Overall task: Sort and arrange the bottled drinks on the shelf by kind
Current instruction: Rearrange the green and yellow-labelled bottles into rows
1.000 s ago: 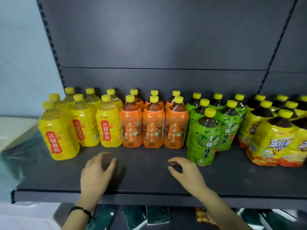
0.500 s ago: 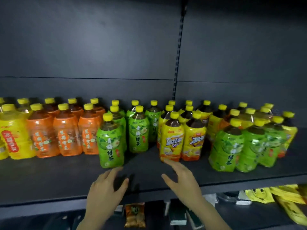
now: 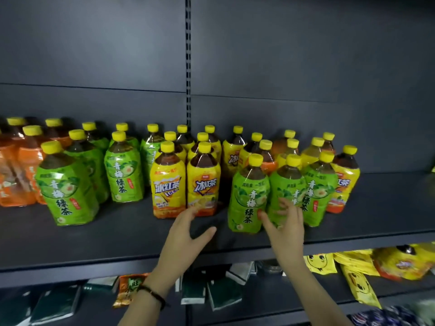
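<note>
Bottled drinks (image 3: 231, 158) with yellow caps stand upright on a dark shelf (image 3: 117, 234) in the head view: orange-label bottles (image 3: 21, 175) at far left, then green tea bottles (image 3: 122, 177), then yellow iced tea bottles (image 3: 168, 184), then a mixed cluster at right with green ones in front. The left hand (image 3: 186, 238), a dark bracelet (image 3: 153, 294) at its wrist, reaches in with fingers apart, fingertips at the base of the front iced tea bottle (image 3: 203, 184). The right hand (image 3: 286, 228) lays spread, fairly straight fingers against the middle green tea bottle (image 3: 286, 184) of the cluster's front row. Snack packets (image 3: 320, 263) lie on the level below.
</note>
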Action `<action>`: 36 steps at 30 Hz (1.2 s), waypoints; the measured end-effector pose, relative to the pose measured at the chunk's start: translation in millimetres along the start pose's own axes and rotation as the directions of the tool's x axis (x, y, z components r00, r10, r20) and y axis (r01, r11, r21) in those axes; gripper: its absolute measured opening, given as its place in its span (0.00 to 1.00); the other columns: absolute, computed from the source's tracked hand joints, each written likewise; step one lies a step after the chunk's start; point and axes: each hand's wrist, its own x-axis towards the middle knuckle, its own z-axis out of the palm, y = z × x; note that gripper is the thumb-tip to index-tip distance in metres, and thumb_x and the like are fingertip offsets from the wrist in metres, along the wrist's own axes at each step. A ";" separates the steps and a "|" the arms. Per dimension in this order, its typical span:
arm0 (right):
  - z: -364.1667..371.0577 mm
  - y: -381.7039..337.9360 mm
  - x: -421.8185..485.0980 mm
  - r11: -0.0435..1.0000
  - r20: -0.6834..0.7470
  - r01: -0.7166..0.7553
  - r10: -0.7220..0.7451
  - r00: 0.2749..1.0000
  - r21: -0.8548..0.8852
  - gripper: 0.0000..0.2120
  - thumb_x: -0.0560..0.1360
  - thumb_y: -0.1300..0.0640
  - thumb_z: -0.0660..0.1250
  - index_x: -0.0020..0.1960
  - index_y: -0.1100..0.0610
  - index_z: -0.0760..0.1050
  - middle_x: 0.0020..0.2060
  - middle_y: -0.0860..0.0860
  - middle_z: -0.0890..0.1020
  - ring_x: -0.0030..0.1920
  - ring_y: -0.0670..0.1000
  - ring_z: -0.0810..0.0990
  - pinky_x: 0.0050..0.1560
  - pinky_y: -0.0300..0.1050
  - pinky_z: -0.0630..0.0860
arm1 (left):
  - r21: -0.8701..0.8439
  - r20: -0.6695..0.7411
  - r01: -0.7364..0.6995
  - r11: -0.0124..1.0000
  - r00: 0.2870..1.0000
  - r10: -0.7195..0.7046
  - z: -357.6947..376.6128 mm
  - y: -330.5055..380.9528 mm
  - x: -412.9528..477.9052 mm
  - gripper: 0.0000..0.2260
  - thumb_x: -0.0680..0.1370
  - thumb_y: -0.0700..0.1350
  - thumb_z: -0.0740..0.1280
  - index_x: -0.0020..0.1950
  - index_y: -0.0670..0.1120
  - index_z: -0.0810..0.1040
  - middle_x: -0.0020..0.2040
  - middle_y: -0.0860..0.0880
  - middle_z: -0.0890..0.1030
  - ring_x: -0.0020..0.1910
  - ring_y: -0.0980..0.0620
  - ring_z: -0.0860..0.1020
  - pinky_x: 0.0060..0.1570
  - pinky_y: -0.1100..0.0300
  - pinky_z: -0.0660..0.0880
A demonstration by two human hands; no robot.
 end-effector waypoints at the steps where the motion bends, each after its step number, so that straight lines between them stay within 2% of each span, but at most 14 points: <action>1: -2.6 4.6 5.7 1.000 -0.053 -0.022 0.023 0.998 0.013 0.24 0.70 0.57 0.74 0.62 0.56 0.69 0.54 0.49 0.70 0.52 0.50 0.74 0.53 0.50 0.75 | -0.063 0.017 0.003 0.998 1.000 -0.002 9.5 5.9 9.9 0.25 0.73 0.54 0.71 0.67 0.59 0.66 0.63 0.63 0.70 0.66 0.60 0.69 0.62 0.60 0.69; 5: -5.1 24.1 21.5 1.000 -0.148 -0.026 0.027 0.989 0.007 0.31 0.67 0.59 0.77 0.64 0.60 0.67 0.56 0.53 0.68 0.60 0.56 0.70 0.62 0.54 0.71 | -0.228 0.120 0.052 0.972 0.992 -0.025 45.3 21.4 41.7 0.35 0.69 0.55 0.73 0.72 0.56 0.61 0.67 0.61 0.67 0.67 0.58 0.67 0.64 0.58 0.68; 7: -6.1 34.7 26.9 0.998 -0.125 -0.062 0.063 0.990 0.018 0.37 0.66 0.58 0.78 0.69 0.61 0.63 0.63 0.57 0.66 0.66 0.56 0.64 0.67 0.51 0.65 | -0.274 0.161 0.069 0.959 0.987 -0.025 62.3 22.1 51.6 0.40 0.67 0.58 0.74 0.74 0.56 0.59 0.71 0.58 0.66 0.69 0.57 0.66 0.67 0.55 0.67; 11: -12.6 47.9 40.6 0.977 0.021 -0.148 0.146 0.989 0.157 0.46 0.67 0.54 0.77 0.76 0.55 0.53 0.71 0.49 0.59 0.72 0.45 0.56 0.69 0.43 0.57 | -0.303 0.159 0.118 0.946 0.985 -0.072 84.1 20.7 67.7 0.45 0.62 0.60 0.76 0.74 0.58 0.57 0.71 0.57 0.66 0.69 0.58 0.66 0.67 0.52 0.68; 14: -21.1 54.4 48.7 0.943 0.193 -0.220 0.174 0.966 0.251 0.47 0.66 0.53 0.77 0.76 0.53 0.51 0.65 0.41 0.61 0.67 0.41 0.59 0.65 0.39 0.59 | -0.404 0.175 0.155 0.902 0.980 -0.091 94.0 25.4 72.9 0.43 0.66 0.47 0.79 0.72 0.61 0.55 0.66 0.57 0.69 0.63 0.61 0.73 0.59 0.58 0.74; 17: -28.3 57.3 61.2 0.902 0.290 -0.301 0.212 0.933 0.308 0.48 0.64 0.57 0.79 0.73 0.50 0.51 0.63 0.43 0.63 0.65 0.44 0.64 0.61 0.39 0.64 | -0.402 0.097 0.155 0.902 0.987 -0.126 97.8 31.3 74.4 0.37 0.63 0.42 0.80 0.64 0.62 0.64 0.60 0.57 0.75 0.58 0.60 0.76 0.51 0.64 0.76; 20: -30.8 55.7 67.5 0.889 0.352 -0.326 0.207 0.913 0.322 0.50 0.61 0.58 0.81 0.71 0.49 0.52 0.62 0.46 0.66 0.63 0.47 0.67 0.60 0.41 0.66 | -0.343 -0.014 0.136 0.929 0.989 -0.149 96.4 34.9 68.3 0.34 0.55 0.50 0.83 0.55 0.61 0.70 0.55 0.56 0.78 0.55 0.58 0.78 0.48 0.63 0.76; 22: -28.2 54.9 65.7 0.903 0.381 -0.307 0.181 0.907 0.300 0.52 0.58 0.56 0.82 0.71 0.48 0.53 0.61 0.47 0.68 0.63 0.48 0.69 0.61 0.43 0.68 | -0.329 -0.075 0.129 0.935 0.984 -0.162 93.1 34.1 61.1 0.36 0.51 0.55 0.83 0.54 0.62 0.70 0.55 0.56 0.78 0.55 0.60 0.77 0.50 0.61 0.76; 25: -17.9 51.9 55.3 0.929 0.404 -0.262 0.141 0.904 0.262 0.58 0.48 0.42 0.82 0.70 0.46 0.55 0.64 0.50 0.68 0.66 0.51 0.69 0.67 0.51 0.69 | -0.305 -0.133 0.154 0.940 0.970 -0.202 81.7 32.3 47.9 0.40 0.50 0.57 0.81 0.58 0.61 0.68 0.57 0.53 0.77 0.57 0.55 0.77 0.54 0.54 0.76; 27: -13.2 44.8 47.8 0.925 0.463 -0.259 0.106 0.880 0.279 0.58 0.51 0.39 0.81 0.72 0.46 0.53 0.65 0.47 0.67 0.66 0.49 0.68 0.67 0.47 0.68 | -0.288 -0.156 0.185 0.940 0.959 -0.237 68.8 29.1 40.5 0.43 0.49 0.59 0.82 0.61 0.57 0.69 0.57 0.52 0.78 0.57 0.53 0.78 0.54 0.52 0.77; 30: -10.1 29.6 38.3 0.861 0.605 -0.347 0.059 0.794 0.371 0.46 0.67 0.53 0.76 0.72 0.43 0.49 0.59 0.39 0.69 0.56 0.37 0.71 0.53 0.28 0.70 | -0.265 -0.208 0.216 0.940 0.939 -0.274 43.7 23.4 27.2 0.48 0.46 0.63 0.81 0.63 0.55 0.69 0.56 0.51 0.79 0.56 0.52 0.79 0.54 0.50 0.78; 31: -7.9 25.8 35.7 0.838 0.620 -0.373 0.054 0.783 0.399 0.43 0.68 0.56 0.75 0.71 0.42 0.51 0.57 0.38 0.71 0.53 0.35 0.72 0.49 0.29 0.73 | -0.271 -0.229 0.225 0.936 0.929 -0.290 35.0 21.7 22.3 0.49 0.45 0.64 0.80 0.63 0.56 0.69 0.57 0.51 0.80 0.56 0.51 0.79 0.54 0.49 0.78; 34: 8.6 11.8 27.0 0.804 0.579 -0.396 0.081 0.811 0.443 0.45 0.63 0.60 0.79 0.71 0.44 0.57 0.56 0.41 0.74 0.55 0.42 0.75 0.56 0.45 0.76 | -0.253 -0.316 0.231 0.939 0.898 -0.306 6.7 16.6 9.4 0.44 0.46 0.60 0.81 0.59 0.58 0.70 0.56 0.51 0.79 0.55 0.52 0.79 0.55 0.48 0.78; 36: 24.5 -3.7 17.8 0.795 0.583 -0.392 0.061 0.810 0.462 0.43 0.63 0.61 0.79 0.69 0.43 0.59 0.56 0.42 0.75 0.54 0.43 0.76 0.55 0.47 0.77 | -0.217 -0.363 0.228 0.949 0.884 -0.295 -15.2 10.5 4.0 0.42 0.47 0.60 0.81 0.59 0.58 0.70 0.57 0.51 0.79 0.56 0.52 0.78 0.55 0.48 0.77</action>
